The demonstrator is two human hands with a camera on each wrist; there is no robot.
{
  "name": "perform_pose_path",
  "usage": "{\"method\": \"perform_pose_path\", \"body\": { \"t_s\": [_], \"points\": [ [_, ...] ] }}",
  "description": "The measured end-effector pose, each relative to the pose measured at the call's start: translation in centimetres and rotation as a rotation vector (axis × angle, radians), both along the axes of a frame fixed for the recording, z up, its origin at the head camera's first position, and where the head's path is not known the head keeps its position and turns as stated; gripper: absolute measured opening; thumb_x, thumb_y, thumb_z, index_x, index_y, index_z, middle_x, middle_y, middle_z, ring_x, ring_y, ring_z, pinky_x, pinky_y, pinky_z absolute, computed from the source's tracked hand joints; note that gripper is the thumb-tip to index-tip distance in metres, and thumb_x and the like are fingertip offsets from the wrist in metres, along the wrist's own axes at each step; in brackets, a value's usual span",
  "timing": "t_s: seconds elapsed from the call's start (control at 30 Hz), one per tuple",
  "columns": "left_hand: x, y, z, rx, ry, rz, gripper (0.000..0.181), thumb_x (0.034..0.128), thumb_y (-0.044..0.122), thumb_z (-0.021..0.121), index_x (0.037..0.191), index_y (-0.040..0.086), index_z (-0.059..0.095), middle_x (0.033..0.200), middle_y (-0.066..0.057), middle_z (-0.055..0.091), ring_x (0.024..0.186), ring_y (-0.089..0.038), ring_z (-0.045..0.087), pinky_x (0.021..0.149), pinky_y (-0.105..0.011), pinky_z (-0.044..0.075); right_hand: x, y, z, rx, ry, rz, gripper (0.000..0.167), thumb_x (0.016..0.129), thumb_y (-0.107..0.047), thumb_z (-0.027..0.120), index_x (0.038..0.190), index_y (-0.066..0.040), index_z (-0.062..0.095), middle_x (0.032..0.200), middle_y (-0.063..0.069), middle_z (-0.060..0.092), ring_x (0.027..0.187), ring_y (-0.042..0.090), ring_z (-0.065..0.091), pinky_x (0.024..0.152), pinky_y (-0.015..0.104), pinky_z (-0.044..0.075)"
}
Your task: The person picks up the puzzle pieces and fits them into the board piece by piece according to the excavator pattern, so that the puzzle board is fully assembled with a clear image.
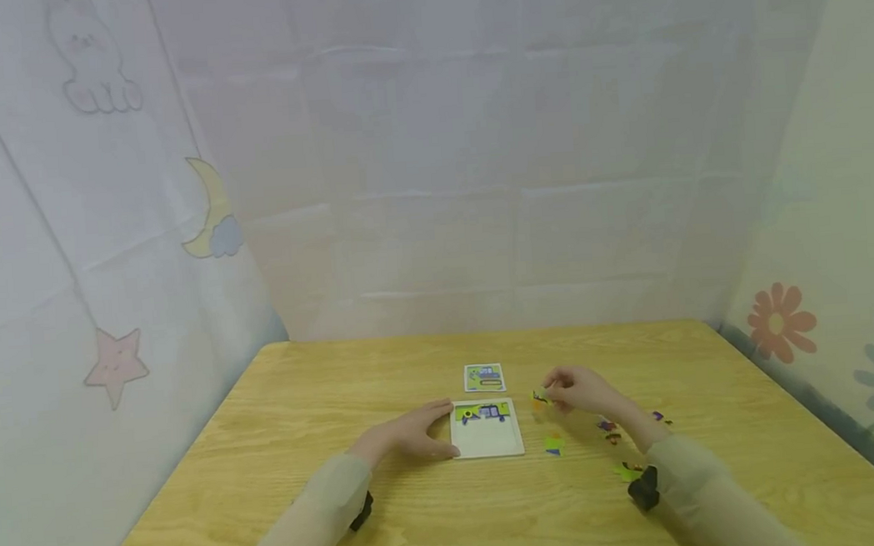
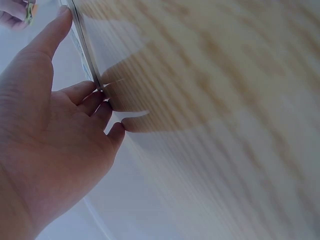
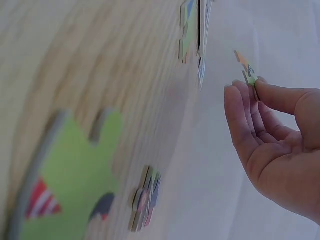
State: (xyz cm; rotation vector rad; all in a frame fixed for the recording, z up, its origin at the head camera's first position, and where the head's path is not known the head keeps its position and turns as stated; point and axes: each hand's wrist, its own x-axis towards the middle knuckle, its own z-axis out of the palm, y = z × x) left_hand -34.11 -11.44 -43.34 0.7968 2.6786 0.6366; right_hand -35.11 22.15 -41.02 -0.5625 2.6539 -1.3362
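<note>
My left hand [image 1: 409, 433] rests on the table with thumb and fingertips spread along the left edge of a white puzzle tray [image 1: 488, 445]. Green and purple jigsaw pieces [image 1: 490, 412] fill the tray's top strip; its lower part shows bare white. To the right of the tray, my right hand [image 1: 581, 389] pinches a jigsaw piece [image 3: 248, 71] between thumb and fingertips, held above the table. That piece is green and orange with a dark mark. The left wrist view shows the left fingers [image 2: 90, 100] touching the tray's side.
Behind the tray lies a small picture card [image 1: 484, 378]. Green and blue pieces [image 1: 553, 444] sit right of the tray. More loose pieces [image 1: 610, 431] are scattered beneath the right forearm, including a green one [image 3: 75, 180] near the wrist. Fabric walls [image 1: 420, 249] enclose the table.
</note>
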Motion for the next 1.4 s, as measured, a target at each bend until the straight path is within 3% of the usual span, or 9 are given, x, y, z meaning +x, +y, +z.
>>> {"method": "perform_pose_path", "body": {
  "t_s": [0.2,0.37,0.57,0.9,1.4],
  "points": [
    [0.4,0.0,0.2,0.014,-0.010,0.008,0.083,0.0846,0.044,0.066,0.148,0.009,0.026,0.156,-0.009,0.021,0.143,-0.029,0.020,0.116,-0.046,0.021,0.2,-0.9,0.2,-0.037,-0.034,-0.014,0.024,0.092,-0.020,0.060,0.104,0.001,0.059,0.094,0.023,0.064,0.083,0.033,0.065,0.074,0.042,0.057],
    [0.3,-0.1,0.1,0.004,-0.005,0.013,0.083,0.0849,0.044,0.065,0.149,0.009,0.026,0.156,-0.010,0.020,0.143,-0.030,0.021,0.116,-0.047,0.021,0.2,-1.8,0.2,-0.058,-0.047,-0.043,0.021,0.092,-0.018,0.061,0.101,0.000,0.061,0.091,0.016,0.063,0.084,0.031,0.065,0.076,0.041,0.057],
    [0.3,-0.1,0.0,-0.004,-0.001,0.004,0.083,0.0844,0.046,0.066,0.149,0.010,0.026,0.156,-0.009,0.020,0.143,-0.030,0.020,0.116,-0.047,0.021,0.2,-2.5,0.1,-0.081,-0.027,-0.016,0.020,0.090,-0.017,0.063,0.099,0.000,0.062,0.095,0.017,0.064,0.085,0.036,0.065,0.073,0.042,0.058],
    [0.2,-0.3,0.2,-0.021,0.008,-0.017,0.083,0.0850,0.047,0.065,0.148,0.009,0.027,0.156,-0.008,0.020,0.143,-0.030,0.020,0.115,-0.048,0.022,-0.1,-4.3,-0.2,-0.062,-0.031,0.002,0.025,0.087,-0.017,0.067,0.101,0.003,0.062,0.089,0.022,0.065,0.077,0.030,0.066,0.069,0.041,0.058],
    [-0.5,-0.5,-0.2,-0.024,0.012,-0.032,0.085,0.0848,0.049,0.064,0.149,0.009,0.026,0.156,-0.008,0.020,0.143,-0.030,0.020,0.116,-0.047,0.022,-0.4,-7.5,-0.3,-0.057,-0.074,0.029,0.021,0.085,-0.017,0.069,0.096,0.001,0.064,0.078,0.008,0.065,0.067,0.018,0.065,0.064,0.035,0.059]
  ]
}}
